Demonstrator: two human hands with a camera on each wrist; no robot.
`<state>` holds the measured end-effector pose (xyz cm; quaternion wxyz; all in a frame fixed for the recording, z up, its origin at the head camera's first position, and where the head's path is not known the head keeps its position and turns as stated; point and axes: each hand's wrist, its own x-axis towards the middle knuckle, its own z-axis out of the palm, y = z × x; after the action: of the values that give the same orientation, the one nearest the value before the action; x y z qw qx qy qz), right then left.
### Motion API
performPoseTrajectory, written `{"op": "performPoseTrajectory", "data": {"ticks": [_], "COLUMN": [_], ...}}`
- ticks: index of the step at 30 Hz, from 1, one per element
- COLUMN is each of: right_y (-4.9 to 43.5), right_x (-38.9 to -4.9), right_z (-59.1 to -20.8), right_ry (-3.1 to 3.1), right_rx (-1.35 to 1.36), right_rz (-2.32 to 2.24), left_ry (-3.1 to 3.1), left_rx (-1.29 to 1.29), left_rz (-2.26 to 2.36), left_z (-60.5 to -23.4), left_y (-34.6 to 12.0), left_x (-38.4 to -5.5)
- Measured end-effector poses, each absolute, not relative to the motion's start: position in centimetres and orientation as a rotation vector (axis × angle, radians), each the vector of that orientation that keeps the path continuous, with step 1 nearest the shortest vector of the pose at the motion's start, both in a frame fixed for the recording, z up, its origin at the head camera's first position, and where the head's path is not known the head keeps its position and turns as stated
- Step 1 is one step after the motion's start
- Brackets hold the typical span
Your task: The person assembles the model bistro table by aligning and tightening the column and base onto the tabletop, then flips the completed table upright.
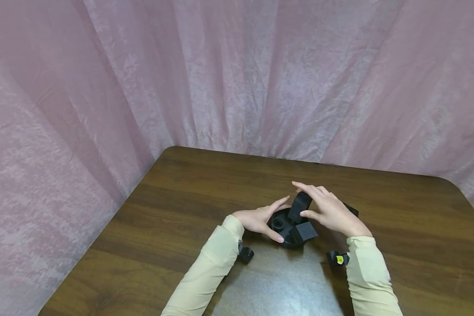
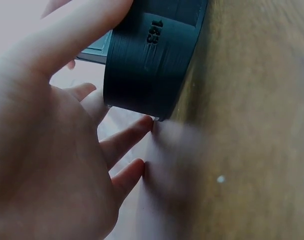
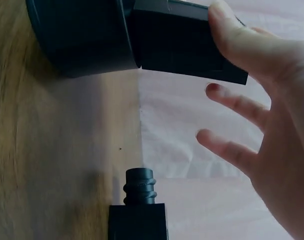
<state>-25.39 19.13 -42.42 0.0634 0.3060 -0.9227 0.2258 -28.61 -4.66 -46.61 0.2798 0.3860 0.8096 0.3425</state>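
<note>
A round black base (image 1: 290, 244) with a threaded hole in its top lies on the table. My left hand (image 1: 258, 219) holds its side between thumb and fingers; the number 163 shows on the base's wall (image 2: 149, 65) in the left wrist view. A black block (image 1: 300, 206) stands up from the base, tilted, and my right hand (image 1: 328, 211) grips it between thumb and fingers. A second black block (image 1: 309, 231) sits on the base nearer to me. Its joint with the base is hidden. Beyond the right hand lies another black block (image 3: 137, 222) with a threaded stub.
The wooden table (image 1: 174, 206) has rounded far corners. A pink curtain (image 1: 237, 79) hangs along its back and left side. Black wrist cameras (image 1: 245, 253) sit under both cuffs, close to the tabletop.
</note>
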Motion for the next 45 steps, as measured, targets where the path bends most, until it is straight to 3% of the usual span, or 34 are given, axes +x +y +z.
{"op": "performPoseTrajectory", "data": {"ticks": [11, 17, 33, 45], "right_y": [26.8, 29.2, 29.4, 27.2], "right_x": [-24.3, -24.0, -24.2, -23.5], "right_z": [-42.1, -43.1, -43.2, -40.3], "right_ry": [-3.013, -3.131, -3.024, -2.910], "right_rx": [0.557, 0.492, 0.381, 0.339], "right_rz": [0.749, 0.750, 0.697, 0.677], "left_ry": [2.171, 2.186, 2.417, 2.626], "left_rx": [1.062, 1.060, 1.110, 0.801], "left_rz": [0.918, 0.902, 0.872, 0.901], "left_z": [-46.6, -46.4, -46.6, -46.7], "left_y": [-4.4, -4.4, -3.6, -3.5], "left_x": [-28.6, -28.6, -28.8, -28.7]}}
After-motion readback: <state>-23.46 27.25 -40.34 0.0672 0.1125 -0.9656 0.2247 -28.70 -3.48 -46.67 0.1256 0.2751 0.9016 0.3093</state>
